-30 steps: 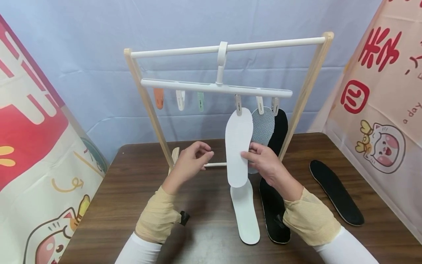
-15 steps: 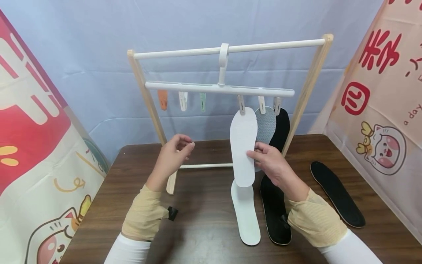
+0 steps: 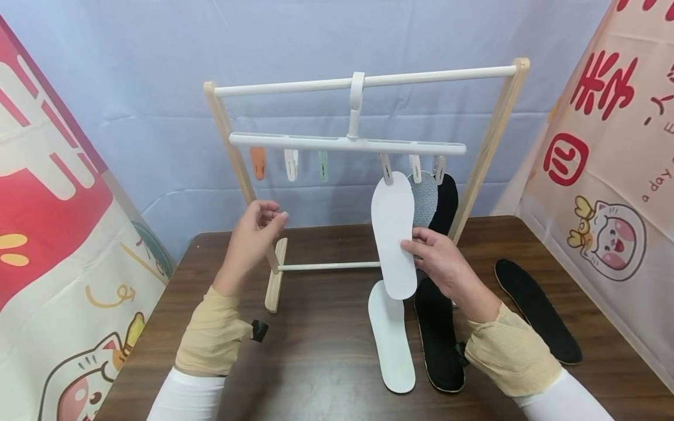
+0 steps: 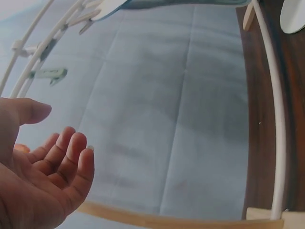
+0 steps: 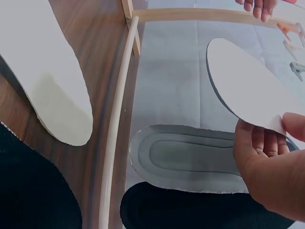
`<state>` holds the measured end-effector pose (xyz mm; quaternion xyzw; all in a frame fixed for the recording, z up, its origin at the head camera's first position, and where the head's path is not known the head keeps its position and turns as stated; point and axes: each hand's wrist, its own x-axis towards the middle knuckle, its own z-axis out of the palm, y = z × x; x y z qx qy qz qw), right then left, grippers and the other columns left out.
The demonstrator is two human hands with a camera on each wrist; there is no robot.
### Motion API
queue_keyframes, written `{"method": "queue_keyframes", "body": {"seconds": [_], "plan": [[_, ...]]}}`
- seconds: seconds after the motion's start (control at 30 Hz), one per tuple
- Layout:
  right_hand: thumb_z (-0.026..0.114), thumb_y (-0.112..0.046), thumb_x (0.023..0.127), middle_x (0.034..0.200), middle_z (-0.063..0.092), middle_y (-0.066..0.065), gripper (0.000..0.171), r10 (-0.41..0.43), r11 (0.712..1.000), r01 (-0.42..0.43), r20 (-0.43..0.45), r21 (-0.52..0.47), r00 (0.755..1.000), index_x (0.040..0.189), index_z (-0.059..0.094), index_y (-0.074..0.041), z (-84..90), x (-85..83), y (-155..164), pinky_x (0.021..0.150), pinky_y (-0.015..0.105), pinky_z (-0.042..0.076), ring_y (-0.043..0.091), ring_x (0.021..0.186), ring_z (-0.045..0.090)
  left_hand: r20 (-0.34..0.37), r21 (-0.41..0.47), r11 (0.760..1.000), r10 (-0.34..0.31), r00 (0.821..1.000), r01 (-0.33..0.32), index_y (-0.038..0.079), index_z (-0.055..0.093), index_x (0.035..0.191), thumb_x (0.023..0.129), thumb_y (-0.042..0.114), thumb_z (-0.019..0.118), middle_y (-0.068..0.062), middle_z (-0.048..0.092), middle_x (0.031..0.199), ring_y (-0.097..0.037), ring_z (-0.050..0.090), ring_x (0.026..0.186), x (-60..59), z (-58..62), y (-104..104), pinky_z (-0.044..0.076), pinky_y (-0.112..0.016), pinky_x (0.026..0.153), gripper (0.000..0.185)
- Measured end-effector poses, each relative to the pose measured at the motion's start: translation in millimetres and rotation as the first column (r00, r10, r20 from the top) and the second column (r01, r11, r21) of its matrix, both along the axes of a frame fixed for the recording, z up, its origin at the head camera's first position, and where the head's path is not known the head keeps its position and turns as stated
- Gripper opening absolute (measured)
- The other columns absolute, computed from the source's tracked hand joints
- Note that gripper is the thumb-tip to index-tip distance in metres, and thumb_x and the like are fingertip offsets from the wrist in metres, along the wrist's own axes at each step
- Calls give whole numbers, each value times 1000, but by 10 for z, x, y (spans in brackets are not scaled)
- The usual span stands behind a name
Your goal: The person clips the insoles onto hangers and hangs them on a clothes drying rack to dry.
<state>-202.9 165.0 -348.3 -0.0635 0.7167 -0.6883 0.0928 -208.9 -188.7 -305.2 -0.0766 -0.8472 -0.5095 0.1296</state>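
From the head view, our right hand (image 3: 439, 260) pinched the flat white foam insole (image 3: 395, 234) hanging from a clip on the white plastic hanger bar (image 3: 347, 142), while our left hand (image 3: 253, 234), fingers loosely curled and holding nothing, hovered by the pale wooden rack post (image 3: 239, 169) above the dark wooden surface (image 3: 316, 362). At the left wrist, relaxed fingers (image 4: 66, 157) gripped nothing. At the right wrist, thumb and fingers (image 5: 259, 143) nipped the insole's edge.
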Motion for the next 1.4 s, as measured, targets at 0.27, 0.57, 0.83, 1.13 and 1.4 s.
{"method": "queue_keyframes", "body": {"seconds": [0.27, 0.57, 0.83, 1.13, 1.4], "plan": [[58, -19, 104, 105, 69, -9, 48, 7, 1000, -7, -2, 19, 1000, 140, 44, 9, 8, 3, 66, 102, 36, 43, 6, 100, 65, -40, 24, 1000, 16, 999, -15, -5, 48, 133, 102, 25, 61, -20, 60, 120, -20, 58, 98, -66, 254, -138, 51, -22, 78, 46], [58, -19, 104, 103, 70, -11, 46, 11, 1000, -11, -15, 4, 1000, 138, 45, 9, 14, 28, 120, 91, 23, 48, 5, 100, 65, -44, 67, 997, 42, 998, -39, -4, 40, 140, 103, 31, 60, -19, 58, 132, -20, 58, 109, -101, 478, -199, 53, -25, 87, 55], [59, -19, 103, 104, 69, -9, 47, 16, 1000, -16, -5, -3, 1000, 139, 45, 9, 14, 32, 136, 91, 23, 48, 6, 101, 65, -55, 121, 992, 49, 997, -42, -6, 39, 141, 102, 25, 60, -21, 57, 138, -28, 60, 123, -164, 596, -172, 53, -32, 96, 54], [58, -20, 104, 106, 68, -9, 47, 12, 1000, -12, -18, 15, 1000, 138, 45, 9, 1, 26, 170, 93, 25, 47, 5, 101, 63, -24, -92, 990, 108, 994, -110, -2, 38, 146, 101, 32, 60, -18, 50, 150, -32, 56, 132, -137, 736, -107, 46, -47, 105, 60], [57, -19, 104, 106, 66, -8, 42, 2, 1000, -2, -22, 4, 1000, 135, 47, 8, 5, 0, 208, 90, 23, 49, 6, 100, 63, 44, -175, 980, 104, 994, -95, -1, 28, 154, 101, 35, 59, -21, 38, 158, -35, 46, 141, -139, 816, -46, 41, -50, 111, 71]]}}
